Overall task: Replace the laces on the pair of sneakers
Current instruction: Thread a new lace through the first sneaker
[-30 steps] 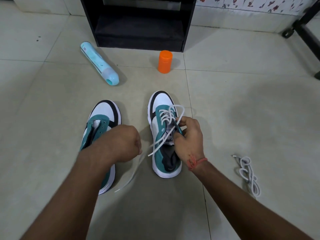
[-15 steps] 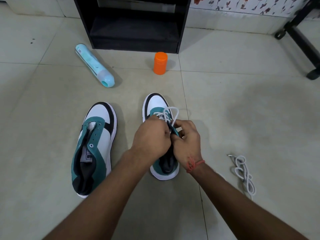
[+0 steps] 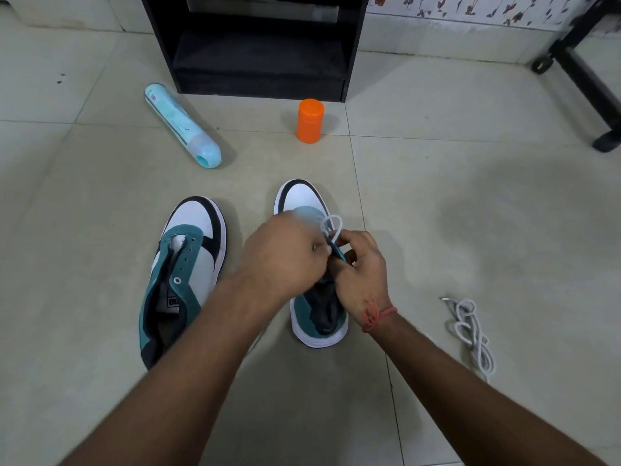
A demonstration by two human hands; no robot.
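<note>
**Now: two hands working a lace on the right-hand sneaker**

Nearest the camera, two bare forearms reach forward over a pale tiled floor (image 3: 100, 264). Both hands meet over the right-hand sneaker (image 3: 317, 317), the landmark for everything else. The left hand (image 3: 285, 257) has its fingers curled at the sneaker's eyelets, pinching the white lace (image 3: 331, 227); the right hand (image 3: 361, 267), with a red thread (image 3: 376, 314) tied at its wrist, also has fingers curled, pinching the lace or the sneaker's tongue beside it. One loop of lace stands up between the fingertips.

Left of that sneaker lies the second sneaker (image 3: 183, 274), teal, white and black, unlaced; a label on its tongue shows letters too cut off to read. Right of it, well apart, lies one loose white lace (image 3: 470, 331) in a tangle.

Beyond the sneaker stand one orange capped bottle (image 3: 309, 121), one pale blue bottle (image 3: 183, 124) on its side with unreadably small print, and a black cabinet (image 3: 255, 45). Far right is a black frame (image 3: 584, 75).
</note>
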